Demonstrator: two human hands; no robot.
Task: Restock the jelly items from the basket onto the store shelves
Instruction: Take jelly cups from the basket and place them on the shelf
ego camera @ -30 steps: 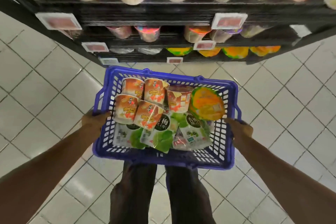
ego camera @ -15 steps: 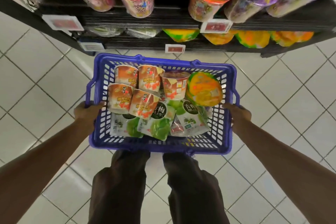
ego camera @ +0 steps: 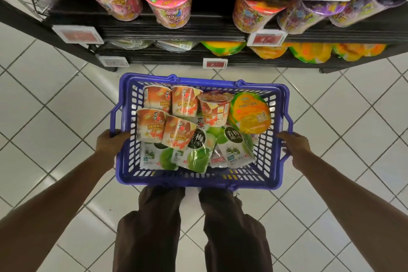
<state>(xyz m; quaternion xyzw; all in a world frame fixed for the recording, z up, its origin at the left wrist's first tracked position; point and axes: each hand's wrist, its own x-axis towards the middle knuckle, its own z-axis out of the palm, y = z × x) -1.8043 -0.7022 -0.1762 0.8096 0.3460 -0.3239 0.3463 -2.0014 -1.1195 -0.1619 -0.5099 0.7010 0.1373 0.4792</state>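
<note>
A blue plastic basket [ego camera: 198, 178] hangs low in front of my legs, above the tiled floor. My left hand [ego camera: 110, 142] grips its left rim and my right hand [ego camera: 294, 144] grips its right rim. Inside lie several orange jelly cups [ego camera: 152, 125], a round yellow-orange jelly tub [ego camera: 250, 112] at the right, and green-plum jelly pouches [ego camera: 198, 154] underneath. The black store shelves [ego camera: 176, 28] stand just beyond the basket.
The shelf rows hold pink and purple cups [ego camera: 170, 10] and, lower down, yellow-green jelly tubs [ego camera: 223, 47]. Price tags [ego camera: 215, 63] stick out from the shelf edges. White tiled floor [ego camera: 44, 106] spreads on both sides; my legs [ego camera: 154, 227] are below the basket.
The view has dropped lower and closer to the bottom shelves, and the basket has come down with both hands still gripping its sides.
</note>
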